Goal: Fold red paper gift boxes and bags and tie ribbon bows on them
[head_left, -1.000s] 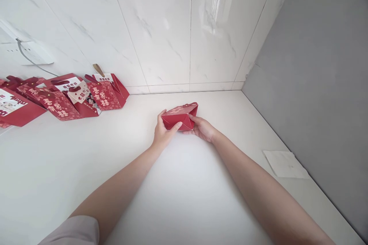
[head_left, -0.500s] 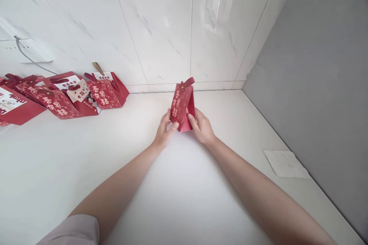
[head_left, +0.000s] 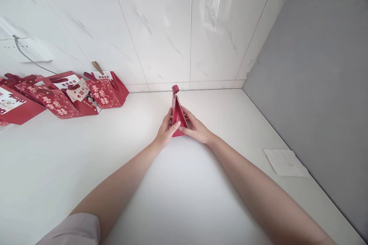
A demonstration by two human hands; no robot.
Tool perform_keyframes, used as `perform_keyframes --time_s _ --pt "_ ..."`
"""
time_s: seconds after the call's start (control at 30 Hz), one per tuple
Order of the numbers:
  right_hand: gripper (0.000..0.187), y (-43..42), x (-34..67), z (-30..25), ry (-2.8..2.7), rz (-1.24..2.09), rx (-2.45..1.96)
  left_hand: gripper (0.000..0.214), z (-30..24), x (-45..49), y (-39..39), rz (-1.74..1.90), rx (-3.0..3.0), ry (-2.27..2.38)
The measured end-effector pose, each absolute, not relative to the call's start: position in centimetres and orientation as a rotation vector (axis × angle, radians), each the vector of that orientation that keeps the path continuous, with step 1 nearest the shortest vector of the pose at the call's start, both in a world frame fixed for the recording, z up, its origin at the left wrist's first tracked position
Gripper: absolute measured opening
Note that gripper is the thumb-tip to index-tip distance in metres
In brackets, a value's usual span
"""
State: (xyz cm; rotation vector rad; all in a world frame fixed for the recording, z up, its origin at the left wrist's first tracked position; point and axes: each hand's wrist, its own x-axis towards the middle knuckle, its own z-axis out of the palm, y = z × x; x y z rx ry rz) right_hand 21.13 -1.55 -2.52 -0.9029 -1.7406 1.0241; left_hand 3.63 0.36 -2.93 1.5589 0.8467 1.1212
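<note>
Between my two hands stands a small red gift box (head_left: 178,115), folded like a tent, with a ribbon loop at its top. Its triangular side faces me and shows the red inside. My left hand (head_left: 167,128) grips its left panel, the thumb at the lower front. On the other side, my right hand (head_left: 197,126) closes round the right panel, with its thumb reaching in at the bottom near the left thumb. The fingers behind the panels are partly hidden.
Several similar red gift boxes (head_left: 61,103) stand in a row by the tiled wall (head_left: 163,26) at the left. A white paper (head_left: 286,162) lies on the white table (head_left: 184,199) near the grey panel (head_left: 319,65) at the right. A grey cable (head_left: 31,59) hangs at far left.
The gift box has turned so that its triangular side faces me, where its printed panel showed before. Both thumbs have come together at its lower front.
</note>
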Motion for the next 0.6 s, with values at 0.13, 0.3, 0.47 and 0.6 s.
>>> perform_keyframes --time_s 0.13,0.3,0.47,0.6 --pt "0.081 -1.4 21.3 -2.7 -1.712 1.064 -0.876 0.064 -2.6 3.9 0.1 1.128 1.534 0.846" --pt "0.077 -0.5 21.9 -3.3 -1.431 1.301 -0.796 0.053 -3.0 3.4 0.7 1.139 1.276 0.758" --pt "0.055 -0.3 22.3 -3.0 -1.187 1.452 -0.745 0.043 -3.7 2.5 1.6 1.062 1.170 0.787" --pt "0.044 -0.4 22.1 -3.0 -1.182 1.448 -0.774 0.043 -3.1 3.0 0.9 1.132 1.248 0.753"
